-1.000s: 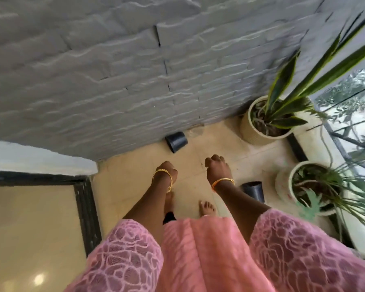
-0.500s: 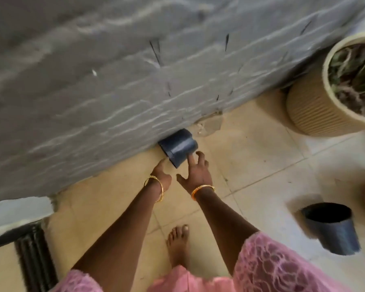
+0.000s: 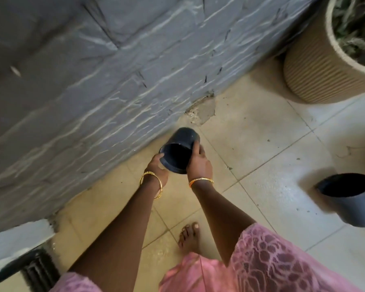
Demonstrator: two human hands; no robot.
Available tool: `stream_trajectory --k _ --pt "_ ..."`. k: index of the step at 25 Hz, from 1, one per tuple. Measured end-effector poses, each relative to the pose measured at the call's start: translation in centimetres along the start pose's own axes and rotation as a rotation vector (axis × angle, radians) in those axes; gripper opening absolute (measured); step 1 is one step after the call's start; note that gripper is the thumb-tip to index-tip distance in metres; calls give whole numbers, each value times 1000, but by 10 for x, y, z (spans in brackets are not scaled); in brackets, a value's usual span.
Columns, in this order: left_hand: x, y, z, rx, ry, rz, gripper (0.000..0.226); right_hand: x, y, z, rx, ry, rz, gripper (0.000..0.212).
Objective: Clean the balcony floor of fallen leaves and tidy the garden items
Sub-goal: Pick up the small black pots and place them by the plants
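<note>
A grey stone wall point(image 3: 97, 76) runs along the tiled balcony floor point(image 3: 261, 144). A ribbed beige planter point(image 3: 316, 66) stands at the floor's far right corner by the wall. A second dark pot point(image 3: 354, 203) sits upright near the right edge. At the wall's foot, a small dark pot point(image 3: 177, 152) is tipped, mouth toward her, clamped between both grips: left hand point(image 3: 157, 167) curled under its rim, right hand point(image 3: 198, 163) wrapped along its side.

Small black pot point(image 3: 178, 153) tipped, open mouth facing camera, empty, held at the wall's foot. Second black pot point(image 3: 353, 200) upright on floor point(image 3: 261, 144), right side.
</note>
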State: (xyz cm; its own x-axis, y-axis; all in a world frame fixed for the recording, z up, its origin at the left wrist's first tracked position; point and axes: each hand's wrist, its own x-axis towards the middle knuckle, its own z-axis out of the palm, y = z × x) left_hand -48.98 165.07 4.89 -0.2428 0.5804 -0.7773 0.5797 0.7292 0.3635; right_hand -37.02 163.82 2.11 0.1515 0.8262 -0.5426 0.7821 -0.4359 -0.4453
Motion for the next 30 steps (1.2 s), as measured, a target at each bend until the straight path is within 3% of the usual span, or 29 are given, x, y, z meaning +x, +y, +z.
stream_trajectory --k 4,9,13,17,22,27,30 --pt "-46 19 3 272 95 24 31 -53 15 -39 158 36 139 47" --pt "-145 49 -8 429 -55 -42 38 -146 37 -119 241 63 307 32" --pt "-229 66 -4 445 -207 105 31 -221 55 -176 356 127 473 25" --pt "-306 83 5 443 -223 218 30 -289 77 -200 587 293 628 18" --pt "-403 107 31 633 -372 338 28 -388 106 -219 818 519 843 18" --pt "-479 104 105 1017 -409 557 24 -493 167 -220 946 666 922 18" --pt "-552 82 161 1064 -477 653 23 -572 209 -219 1041 801 1022 17"
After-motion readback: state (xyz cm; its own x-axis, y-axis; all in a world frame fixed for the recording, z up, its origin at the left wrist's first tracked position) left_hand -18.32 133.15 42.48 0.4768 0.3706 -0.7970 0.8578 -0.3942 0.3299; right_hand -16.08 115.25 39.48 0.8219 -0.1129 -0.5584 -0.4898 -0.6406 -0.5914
